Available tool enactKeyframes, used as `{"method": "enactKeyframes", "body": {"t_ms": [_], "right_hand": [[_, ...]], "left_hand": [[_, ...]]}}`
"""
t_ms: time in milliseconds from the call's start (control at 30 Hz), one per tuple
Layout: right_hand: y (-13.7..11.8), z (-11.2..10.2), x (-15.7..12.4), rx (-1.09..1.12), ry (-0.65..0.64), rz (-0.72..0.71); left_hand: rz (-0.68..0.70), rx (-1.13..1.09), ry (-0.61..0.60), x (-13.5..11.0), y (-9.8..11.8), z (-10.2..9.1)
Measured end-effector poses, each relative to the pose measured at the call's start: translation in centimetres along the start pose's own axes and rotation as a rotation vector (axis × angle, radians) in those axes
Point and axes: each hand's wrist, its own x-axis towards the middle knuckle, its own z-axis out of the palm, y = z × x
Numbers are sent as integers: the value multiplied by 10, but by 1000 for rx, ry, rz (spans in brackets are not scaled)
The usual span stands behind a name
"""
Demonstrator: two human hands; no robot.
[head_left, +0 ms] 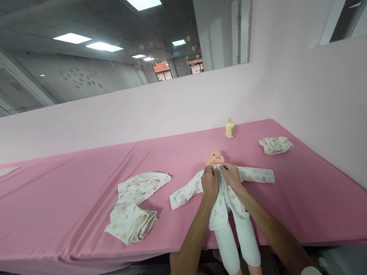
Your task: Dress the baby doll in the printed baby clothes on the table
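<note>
A baby doll point(215, 157) lies on its back on the pink-covered table, its legs in white pants point(227, 244) reaching past the front edge. It wears a white patterned baby shirt point(219, 215), with the sleeves spread out to both sides. Just below the doll's chin, my left hand point(209, 182) pinches one front edge of the shirt. My right hand point(231, 176) grips the other edge close beside it at the neckline. Below the hands the shirt front hangs apart. My fingers hide the fastening itself.
To the left lies a crumpled patterned baby garment point(133, 209). A folded patterned cloth point(275, 145) sits at the right, and a pale yellow pump bottle point(230, 129) stands near the wall. The pink tablecloth point(68, 197) drapes over the front edge. A mirror point(108, 48) hangs above.
</note>
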Motion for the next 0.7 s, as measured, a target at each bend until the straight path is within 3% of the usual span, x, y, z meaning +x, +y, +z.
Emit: {"method": "enactKeyframes", "body": {"t_ms": [367,700], "right_hand": [[-8,4,-20,95,28,16],[-10,6,-31,188,50,59]], "left_hand": [[203,42,42,-7,-10,8],[223,8,10,-9,-13,10]]}}
